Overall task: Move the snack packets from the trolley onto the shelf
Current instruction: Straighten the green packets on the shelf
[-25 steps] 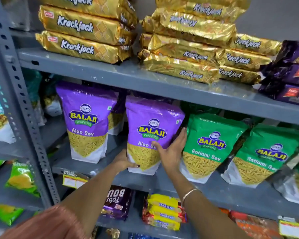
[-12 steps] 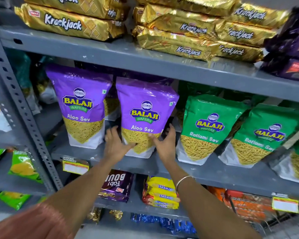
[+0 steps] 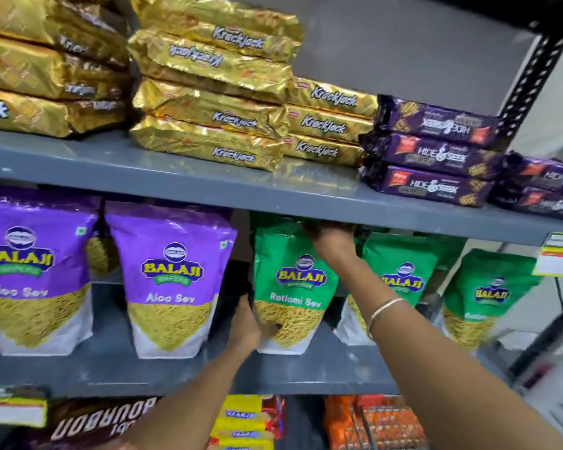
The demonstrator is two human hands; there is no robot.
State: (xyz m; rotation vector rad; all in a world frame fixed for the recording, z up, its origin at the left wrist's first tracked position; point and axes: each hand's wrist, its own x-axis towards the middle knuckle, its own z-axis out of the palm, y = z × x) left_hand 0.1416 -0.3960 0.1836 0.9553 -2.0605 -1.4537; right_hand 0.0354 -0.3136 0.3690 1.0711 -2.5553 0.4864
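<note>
A green Balaji Ratlami Sev packet (image 3: 293,284) stands upright on the grey middle shelf (image 3: 306,371). My left hand (image 3: 246,326) grips its lower left corner. My right hand (image 3: 333,241) holds its top right edge, just under the upper shelf. Two purple Aloo Sev packets (image 3: 173,280) (image 3: 33,274) stand to the left. More green Ratlami Sev packets (image 3: 400,274) (image 3: 488,293) stand to the right, partly hidden by my right forearm. The trolley is out of view.
The upper shelf (image 3: 208,186) carries stacked gold Krackjack packs (image 3: 215,125) and purple Hide & Seek packs (image 3: 436,164). Below are Bourbon packs (image 3: 104,423), yellow packs (image 3: 244,420) and orange packs (image 3: 371,420). A price tag (image 3: 558,254) hangs at right.
Both hands have left the middle purple Aloo Sev packet and moved right onto the green Ratlami Sev packet. The view has shifted right and closer.
</note>
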